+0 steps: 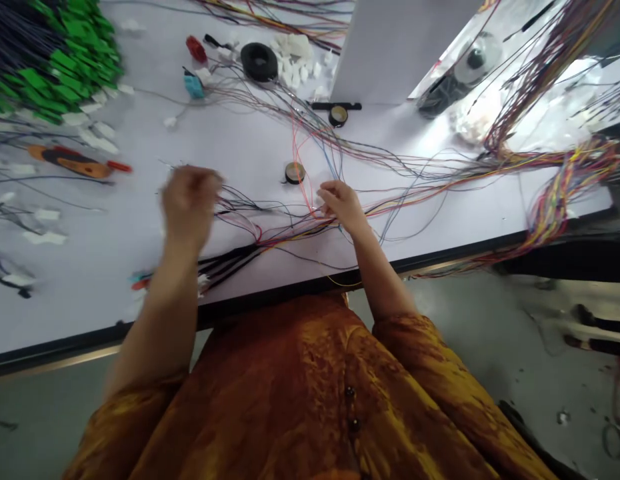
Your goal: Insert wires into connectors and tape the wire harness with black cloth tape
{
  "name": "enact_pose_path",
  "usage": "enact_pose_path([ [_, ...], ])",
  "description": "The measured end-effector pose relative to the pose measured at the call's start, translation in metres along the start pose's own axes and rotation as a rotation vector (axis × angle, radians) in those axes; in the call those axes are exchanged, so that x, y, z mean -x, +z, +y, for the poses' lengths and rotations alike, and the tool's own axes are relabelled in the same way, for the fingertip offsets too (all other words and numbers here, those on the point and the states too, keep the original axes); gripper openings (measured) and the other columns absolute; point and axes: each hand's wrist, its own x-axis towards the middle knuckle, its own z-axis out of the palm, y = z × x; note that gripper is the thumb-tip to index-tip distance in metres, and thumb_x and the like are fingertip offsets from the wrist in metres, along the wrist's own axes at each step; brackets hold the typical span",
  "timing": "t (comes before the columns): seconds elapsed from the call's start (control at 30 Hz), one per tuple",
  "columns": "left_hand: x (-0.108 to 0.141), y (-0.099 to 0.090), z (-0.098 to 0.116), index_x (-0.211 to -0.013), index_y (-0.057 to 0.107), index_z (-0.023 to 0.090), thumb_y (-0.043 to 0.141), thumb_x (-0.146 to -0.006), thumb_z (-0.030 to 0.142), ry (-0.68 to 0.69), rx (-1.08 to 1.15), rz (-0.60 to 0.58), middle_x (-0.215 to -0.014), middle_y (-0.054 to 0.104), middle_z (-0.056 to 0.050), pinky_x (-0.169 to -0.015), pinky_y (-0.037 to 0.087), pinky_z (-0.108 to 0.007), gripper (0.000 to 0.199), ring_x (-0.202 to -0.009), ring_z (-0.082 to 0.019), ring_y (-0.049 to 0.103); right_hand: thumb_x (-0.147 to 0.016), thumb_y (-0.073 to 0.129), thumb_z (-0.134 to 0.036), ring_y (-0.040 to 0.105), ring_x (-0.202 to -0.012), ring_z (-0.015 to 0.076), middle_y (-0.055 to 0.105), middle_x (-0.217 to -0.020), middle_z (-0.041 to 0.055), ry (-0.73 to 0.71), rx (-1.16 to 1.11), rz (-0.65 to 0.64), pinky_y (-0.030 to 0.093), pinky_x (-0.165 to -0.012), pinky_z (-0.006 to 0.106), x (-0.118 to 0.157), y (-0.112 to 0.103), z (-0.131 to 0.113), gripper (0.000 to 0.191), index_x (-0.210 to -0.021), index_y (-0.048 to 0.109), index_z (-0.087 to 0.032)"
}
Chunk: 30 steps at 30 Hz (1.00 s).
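My left hand [190, 200] is over the left part of the wire harness, its curled fingers smeared by motion. Thin dark wires [235, 200] run up to its right side, but whether it grips them is unclear. My right hand [341, 203] has fingers and thumb closed on thin wires at the middle of the harness, where an orange wire [305, 190] comes down. Between the hands lies the bundle of coloured wires [290, 235], its left end in black sleeves [230, 260]. A small roll of tape [295, 173] lies just behind the bundle.
At left are green connectors [70, 73] on dark wires and an orange-black hand tool [73, 161]. A black tape roll [260, 62], white connectors [294, 57] and another small tape roll [338, 116] lie farther back. A white panel [390, 53] stands behind; thick wire bundles [555, 193] hang over the right edge.
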Motion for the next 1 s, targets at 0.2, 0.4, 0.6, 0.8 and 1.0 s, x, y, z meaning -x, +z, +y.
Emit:
enact_pose_path([
  [0.2, -0.039, 0.077, 0.011, -0.095, 0.074, 0.022, 0.064, -0.088, 0.034, 0.031, -0.301, -0.104, -0.095, 0.074, -0.008, -0.085, 0.049, -0.037, 0.016, -0.101, -0.027, 0.067, -0.076, 0.071, -0.023, 0.054, -0.061, 0.0091, 0.061, -0.072, -0.0029, 0.031, 0.078, -0.17, 0.043, -0.058, 0.022, -0.001, 0.007, -0.006, 0.018, -0.091, 0.066, -0.015],
  [0.4, -0.065, 0.098, -0.014, -0.084, 0.069, 0.017, 0.057, -0.084, 0.019, 0.051, -0.495, -0.141, -0.095, 0.073, -0.012, -0.093, 0.048, -0.042, 0.013, -0.097, -0.029, 0.066, -0.08, 0.063, -0.025, 0.044, -0.054, 0.0081, 0.056, -0.065, -0.0043, -0.048, -0.01, -0.115, 0.04, -0.056, 0.023, 0.008, 0.008, -0.002, 0.008, -0.076, 0.061, -0.018],
  [0.6, -0.069, 0.075, -0.03, -0.096, 0.061, 0.022, 0.065, -0.081, 0.014, -0.068, -0.327, 0.372, -0.106, 0.062, -0.011, -0.093, 0.049, -0.043, 0.018, -0.096, -0.027, 0.063, -0.084, 0.063, -0.026, 0.043, -0.053, 0.0076, 0.048, -0.061, -0.0051, -0.032, -0.198, -0.075, 0.039, -0.052, 0.021, 0.013, 0.007, 0.001, 0.011, -0.077, 0.058, -0.019],
  [0.8, -0.062, 0.111, 0.008, -0.087, 0.067, 0.018, 0.071, -0.079, 0.02, 0.005, 0.061, 0.108, -0.084, 0.064, -0.001, -0.07, 0.046, -0.027, 0.009, -0.065, -0.011, 0.054, -0.082, 0.063, -0.029, 0.049, -0.054, 0.0077, 0.057, -0.064, -0.0032, -0.035, -0.266, -0.089, 0.043, -0.054, 0.022, 0.018, 0.005, -0.002, 0.012, -0.079, 0.063, -0.018],
  [1.0, -0.067, 0.131, 0.008, -0.073, 0.065, 0.016, 0.065, -0.075, 0.019, -0.097, 0.174, 0.021, -0.069, 0.066, 0.0, -0.065, 0.043, -0.026, 0.003, -0.065, -0.012, 0.057, -0.08, 0.058, -0.029, 0.054, -0.054, 0.0107, 0.059, -0.061, -0.0038, -0.047, -0.225, -0.035, 0.042, -0.053, 0.024, 0.023, 0.007, 0.002, 0.008, -0.079, 0.057, -0.021],
])
